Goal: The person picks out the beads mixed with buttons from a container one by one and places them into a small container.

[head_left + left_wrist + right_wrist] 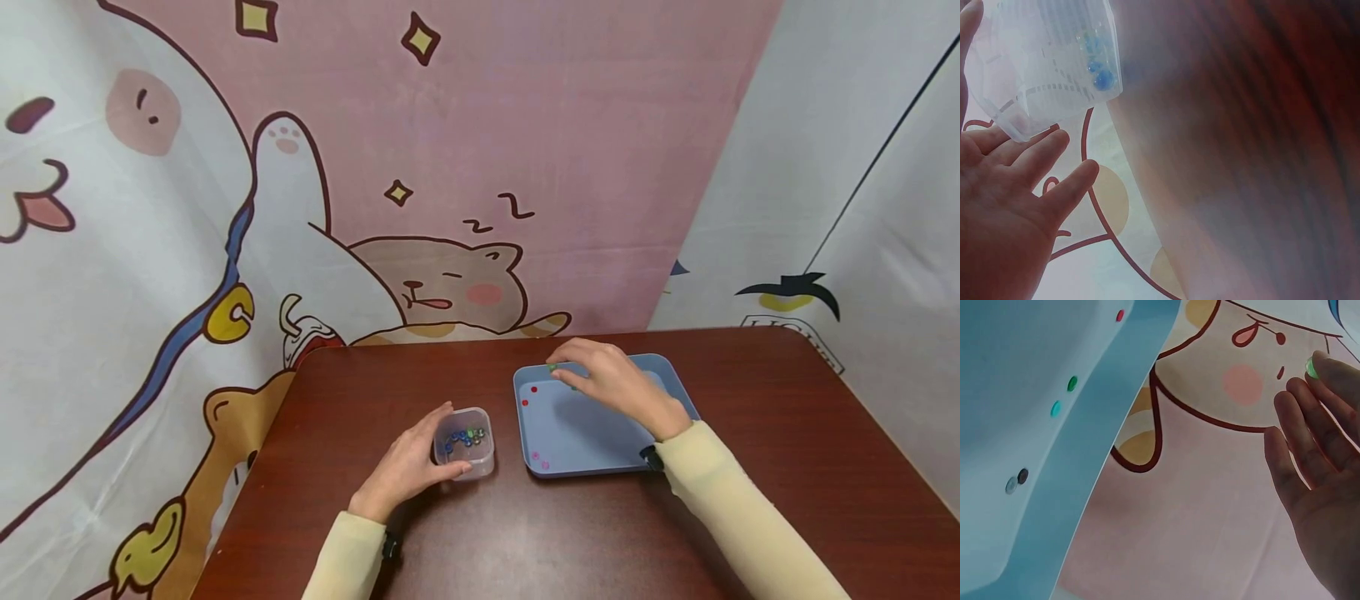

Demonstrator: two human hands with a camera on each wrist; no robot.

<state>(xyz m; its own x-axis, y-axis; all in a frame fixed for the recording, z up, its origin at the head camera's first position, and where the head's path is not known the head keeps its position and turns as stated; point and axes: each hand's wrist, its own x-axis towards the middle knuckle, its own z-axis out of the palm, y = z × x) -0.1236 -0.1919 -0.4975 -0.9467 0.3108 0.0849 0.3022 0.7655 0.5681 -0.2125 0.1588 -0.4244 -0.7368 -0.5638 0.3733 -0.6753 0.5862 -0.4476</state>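
Observation:
My left hand point(408, 462) holds a small clear plastic box point(486, 465) on the table, thumb at the near side and fingers at the far left. Blue and green beads point(454, 437) lie inside the box; some blue ones point(1104, 80) show through its wall in the left wrist view. Over the far left part of a blue tray point(592, 437), my right hand point(611, 379) pinches a green bead point(1311, 367) between thumb and fingertip. Two small red discs point(529, 396) and two pink ones point(540, 461) lie along the tray's left side.
Along one tray side in the right wrist view lie a green disc point(1072, 383), a teal disc point(1055, 409), a grey disc point(1011, 485) and a dark disc point(1022, 475). The brown table point(562, 533) meets a cartoon-printed cloth point(600, 167) behind.

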